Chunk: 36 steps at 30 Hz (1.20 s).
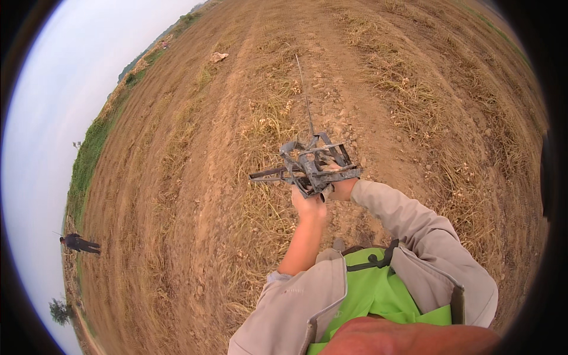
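In front of my body I hold a worn grey openwork frame (322,163) of flat, metal-looking bars, with a dark bar sticking out to its left. My left hand (307,202) is closed at the frame's lower edge, its fingers partly covered by it. On the right side my right hand (341,188) reaches in behind the bars and is closed there, mostly hidden. A long thin rod or line (305,94) runs from the frame away over the ground; I cannot tell which it is.
Rows of dry, straw-coloured plants (414,109) and bare brown soil (219,177) surround me. A pale crumpled sheet or bag (219,57) lies far ahead. At the far left another person (80,243) in dark clothes stands in the field. Green growth (89,154) lines its edge.
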{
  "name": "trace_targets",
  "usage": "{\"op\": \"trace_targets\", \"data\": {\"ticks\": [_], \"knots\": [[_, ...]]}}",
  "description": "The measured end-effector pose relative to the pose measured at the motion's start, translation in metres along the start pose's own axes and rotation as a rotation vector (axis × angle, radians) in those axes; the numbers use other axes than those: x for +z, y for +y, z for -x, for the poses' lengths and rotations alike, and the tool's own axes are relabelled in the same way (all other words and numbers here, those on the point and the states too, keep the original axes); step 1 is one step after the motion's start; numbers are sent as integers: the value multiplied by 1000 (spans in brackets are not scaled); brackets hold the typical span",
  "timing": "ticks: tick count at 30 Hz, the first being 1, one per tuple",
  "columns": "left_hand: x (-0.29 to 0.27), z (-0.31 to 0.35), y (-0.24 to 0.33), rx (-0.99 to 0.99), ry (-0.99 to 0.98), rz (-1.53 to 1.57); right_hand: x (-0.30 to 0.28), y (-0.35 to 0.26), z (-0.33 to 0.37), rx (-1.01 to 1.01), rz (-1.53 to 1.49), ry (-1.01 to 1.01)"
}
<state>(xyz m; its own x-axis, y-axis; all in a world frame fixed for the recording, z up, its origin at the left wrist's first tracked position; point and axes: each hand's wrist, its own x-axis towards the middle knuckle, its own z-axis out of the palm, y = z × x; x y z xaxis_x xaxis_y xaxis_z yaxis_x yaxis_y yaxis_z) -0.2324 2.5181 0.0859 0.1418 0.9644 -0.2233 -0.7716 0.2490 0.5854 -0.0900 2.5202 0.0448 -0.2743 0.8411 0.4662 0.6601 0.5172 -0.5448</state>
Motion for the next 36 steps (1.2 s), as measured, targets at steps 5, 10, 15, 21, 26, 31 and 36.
{"op": "trace_targets", "data": {"ticks": [5,10,15,21,26,31,36], "knots": [[-3,6,24,-116,146,122,17,7,-46,-97,148,-153],[0,7,34,-152,-63,8,26,37,-18,355,-101,-169],[6,-12,-28,-58,-228,-679,-46,37,100,800,-422,364],[47,-14,-143,636,-991,-1397,-139,-51,263,838,-1038,642],[74,-14,-200,542,-1669,-1658,-184,-133,398,612,-1524,786],[74,-51,-199,736,-1694,-1731,-222,-234,528,447,-1305,1017],[57,-70,-191,660,-1591,-1886,-262,-247,567,593,-884,1384]]}}
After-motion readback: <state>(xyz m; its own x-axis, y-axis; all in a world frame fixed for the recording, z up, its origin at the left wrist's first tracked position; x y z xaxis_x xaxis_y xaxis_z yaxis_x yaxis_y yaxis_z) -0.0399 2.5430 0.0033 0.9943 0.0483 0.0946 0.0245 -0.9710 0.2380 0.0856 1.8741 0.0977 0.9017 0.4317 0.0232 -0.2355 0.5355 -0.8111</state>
